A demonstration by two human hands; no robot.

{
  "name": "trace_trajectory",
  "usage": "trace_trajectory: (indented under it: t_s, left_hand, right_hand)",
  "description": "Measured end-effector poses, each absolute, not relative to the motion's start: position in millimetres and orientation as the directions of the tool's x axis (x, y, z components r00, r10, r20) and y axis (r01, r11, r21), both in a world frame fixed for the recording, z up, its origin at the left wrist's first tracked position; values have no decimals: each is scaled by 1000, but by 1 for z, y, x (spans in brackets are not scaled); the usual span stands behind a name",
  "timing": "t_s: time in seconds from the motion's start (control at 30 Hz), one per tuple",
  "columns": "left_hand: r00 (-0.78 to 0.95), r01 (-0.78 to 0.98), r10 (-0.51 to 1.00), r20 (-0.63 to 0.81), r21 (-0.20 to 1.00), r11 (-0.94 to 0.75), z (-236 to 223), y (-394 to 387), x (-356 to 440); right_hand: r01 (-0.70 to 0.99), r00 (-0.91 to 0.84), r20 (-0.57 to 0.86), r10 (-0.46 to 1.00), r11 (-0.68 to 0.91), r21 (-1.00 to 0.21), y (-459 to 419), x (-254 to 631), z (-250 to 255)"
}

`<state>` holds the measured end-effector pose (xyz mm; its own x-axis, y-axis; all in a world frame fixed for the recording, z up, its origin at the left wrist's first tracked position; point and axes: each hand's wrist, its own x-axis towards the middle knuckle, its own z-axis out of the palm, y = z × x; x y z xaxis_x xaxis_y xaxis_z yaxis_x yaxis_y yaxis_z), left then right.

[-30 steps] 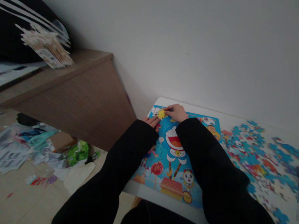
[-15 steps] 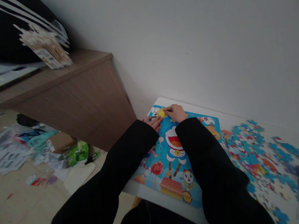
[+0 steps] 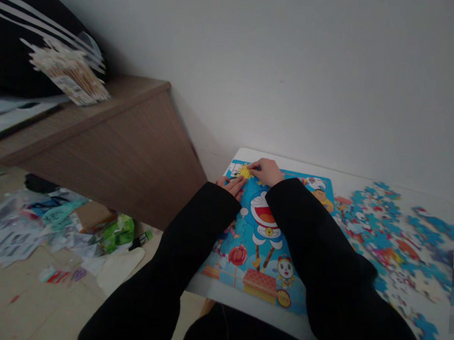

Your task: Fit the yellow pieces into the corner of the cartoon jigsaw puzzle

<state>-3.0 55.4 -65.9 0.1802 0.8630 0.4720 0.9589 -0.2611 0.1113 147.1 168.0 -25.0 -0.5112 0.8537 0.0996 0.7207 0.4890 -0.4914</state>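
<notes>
A colourful cartoon jigsaw board (image 3: 262, 245) lies on a small white table (image 3: 241, 298). At its far left corner sits a yellow sun piece (image 3: 244, 171). My right hand (image 3: 266, 171) presses its fingertips on that sun piece from the right. My left hand (image 3: 231, 184) rests flat on the board just below and left of the piece, fingers pointing at it. Both arms wear black sleeves. Loose blue puzzle pieces (image 3: 393, 236) are spread over the table to the right of the board.
A brown wooden cabinet (image 3: 112, 146) stands left of the table, with a bundle of sticks (image 3: 68, 71) and a dark striped garment (image 3: 18, 36) on top. Papers and packaging (image 3: 52, 225) litter the floor at the left. A white wall is close behind the table.
My left hand has slid slightly up toward the sun piece. My right hand stays on it with only a tiny shift.
</notes>
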Motion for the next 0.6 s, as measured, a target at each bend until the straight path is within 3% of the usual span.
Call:
trace_trajectory:
  t_s: [0.2,0.4,0.6]
  left_hand:
    - [172,963,872,459,108,-247,-64,55,-2]
    - [181,957,875,450,125,-262,-62,55,-2]
    - [155,954,868,472,155,-255,-64,55,-1]
  right_hand:
    - [736,-510,46,859,463,-494,175,169,-7]
    - [760,-599,-230,767,455,-464,175,192,11]
    - [769,-615,-199,763,525,-364,168,179,9]
